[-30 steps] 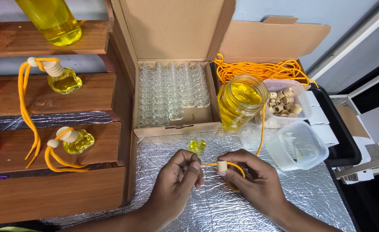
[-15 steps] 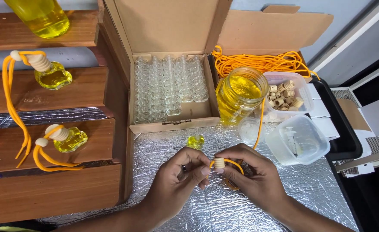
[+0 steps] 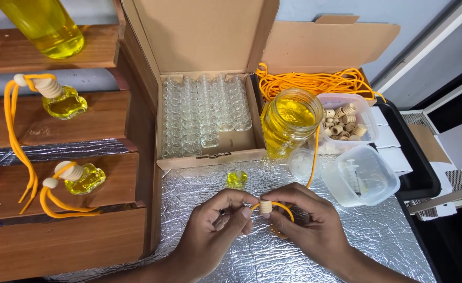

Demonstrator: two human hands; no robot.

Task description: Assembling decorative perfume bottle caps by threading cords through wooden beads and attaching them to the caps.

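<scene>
- The left hand (image 3: 210,238) and the right hand (image 3: 309,228) meet low over the foil-covered worktop (image 3: 377,246), fingertips facing each other.
- Between them sits a small ribbed wooden cap (image 3: 265,206), threaded on an orange cord (image 3: 286,208); the right hand's grip is pressed together on the cap and cord, thumb and forefinger pinching it.
- The left hand's grip is closed on the cord's end just beside the cap, fingertips touching it.
- From the hands the cord loops up towards the glass jar of yellow liquid (image 3: 289,121).
- A small filled yellow bottle (image 3: 237,179) stands on the foil, just beyond the hands.
- Behind it lies an open cardboard box of empty clear bottles (image 3: 205,112).
- Right of the jar, a clear tub of wooden caps (image 3: 343,123) sits near a lidded plastic container (image 3: 362,175) holding a syringe.
- A second box behind holds a heap of orange cord (image 3: 315,83).
- On the wooden shelves (image 3: 58,246) at left rest two finished bottles with caps and orange loops (image 3: 63,99) (image 3: 79,178), and a large yellow bottle (image 3: 45,26) stands on the top shelf.
</scene>
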